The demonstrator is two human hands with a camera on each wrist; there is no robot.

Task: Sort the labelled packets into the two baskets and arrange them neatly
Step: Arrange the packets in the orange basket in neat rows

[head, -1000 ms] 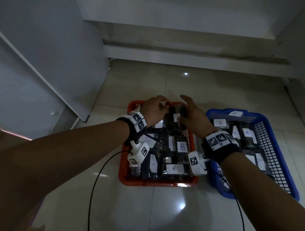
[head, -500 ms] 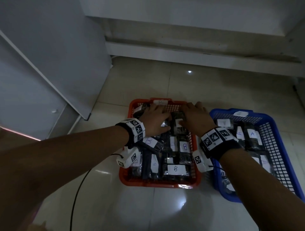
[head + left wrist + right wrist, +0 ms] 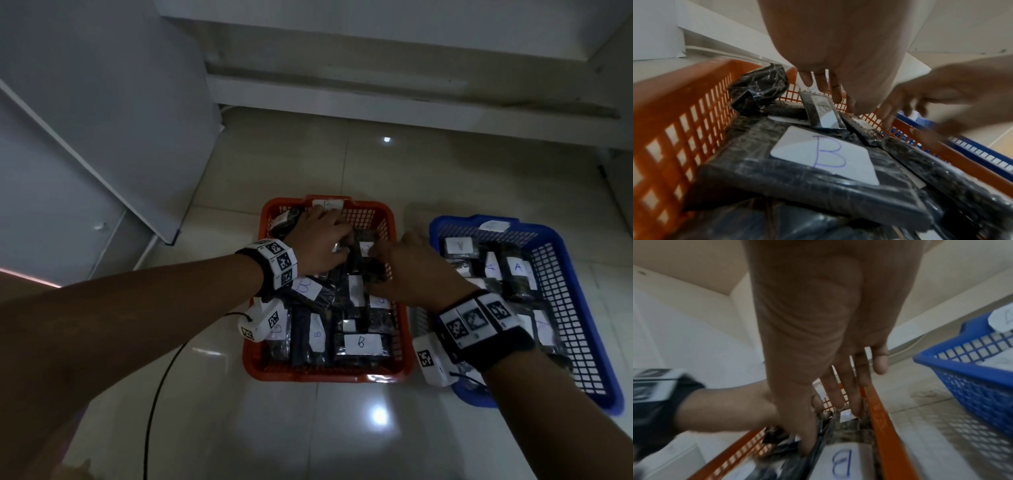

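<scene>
A red basket on the tiled floor holds several dark wrapped packets with white "B" labels. To its right, a blue basket holds packets marked "A". Both hands are down in the far end of the red basket. My left hand lies with straight fingers over a dark labelled packet that leans on the far wall. My right hand touches the same group of packets from the right, fingers straight and thumb pressed down beside a packet.
A white tag sits on the back rim of each basket. A black cable runs over the floor at the left. A white cabinet door stands at the left, and a low wall step lies behind the baskets.
Both hands held a packet raised over the red basket's far end. They have come down into the basket and now lie flat on the packets there.
</scene>
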